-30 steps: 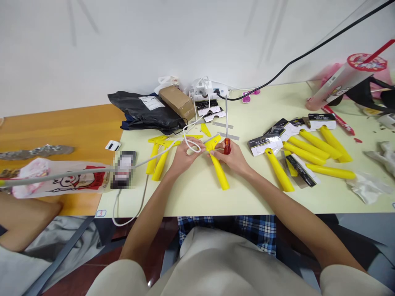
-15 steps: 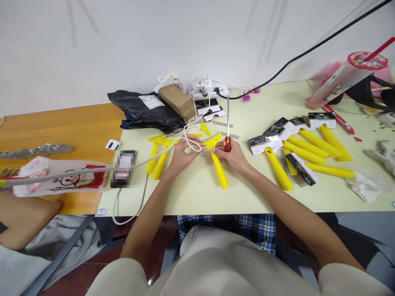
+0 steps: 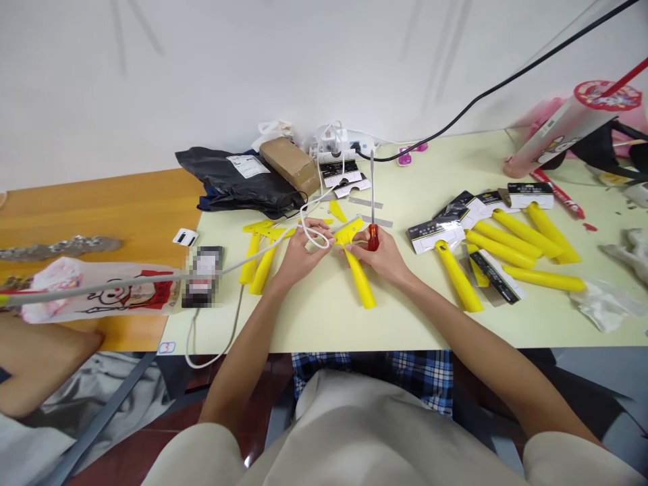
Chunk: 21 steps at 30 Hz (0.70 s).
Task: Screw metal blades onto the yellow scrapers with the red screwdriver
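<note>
My right hand (image 3: 381,250) is shut around a red-handled screwdriver (image 3: 373,237), whose thin steel shaft points up and away from me. Its fingers also touch a yellow plastic tool (image 3: 358,266) with a long handle and a wide flat head, which lies on the table. My left hand (image 3: 301,246) is close to that yellow head, with a white cable (image 3: 312,233) looped around its fingers. Behind my left hand lie other yellow plastic pieces (image 3: 252,260).
Several yellow handles (image 3: 511,236) and printed packaging cards (image 3: 435,236) lie to the right. A black bag (image 3: 237,189), cardboard box (image 3: 290,165) and power strip (image 3: 331,145) stand at the back. A blurred phone (image 3: 203,277) and printed plastic bag (image 3: 96,293) lie left.
The screwdriver's shaft sways slightly, and the view shifts a little. Both hands stay in nearly the same place, with the same holds.
</note>
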Motion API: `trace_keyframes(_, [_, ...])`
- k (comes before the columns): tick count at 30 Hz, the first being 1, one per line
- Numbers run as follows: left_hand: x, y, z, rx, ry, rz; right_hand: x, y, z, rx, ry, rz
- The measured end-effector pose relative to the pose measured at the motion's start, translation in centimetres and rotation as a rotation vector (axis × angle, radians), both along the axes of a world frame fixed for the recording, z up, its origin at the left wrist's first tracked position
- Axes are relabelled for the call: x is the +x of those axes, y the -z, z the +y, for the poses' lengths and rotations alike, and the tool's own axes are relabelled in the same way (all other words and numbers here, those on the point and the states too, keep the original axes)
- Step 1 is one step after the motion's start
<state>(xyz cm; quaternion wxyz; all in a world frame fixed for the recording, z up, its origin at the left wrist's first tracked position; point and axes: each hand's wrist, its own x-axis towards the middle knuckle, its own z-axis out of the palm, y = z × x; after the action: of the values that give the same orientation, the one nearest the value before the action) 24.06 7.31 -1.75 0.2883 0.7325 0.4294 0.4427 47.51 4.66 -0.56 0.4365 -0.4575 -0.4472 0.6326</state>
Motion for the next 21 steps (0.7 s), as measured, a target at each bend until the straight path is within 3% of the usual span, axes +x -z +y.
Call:
trace_keyframes(14, [-0.5, -1.3, -0.1, -0.054, 0.063, 0.028, -0.1, -0.2, -0.2, 0.014, -0.012, -0.015])
trace_keyframes(21, [-0.3, -0.9, 0.1, -0.215, 0.037, -0.139, 0.0, -0.4, -0.3, 0.018, -0.032, -0.040])
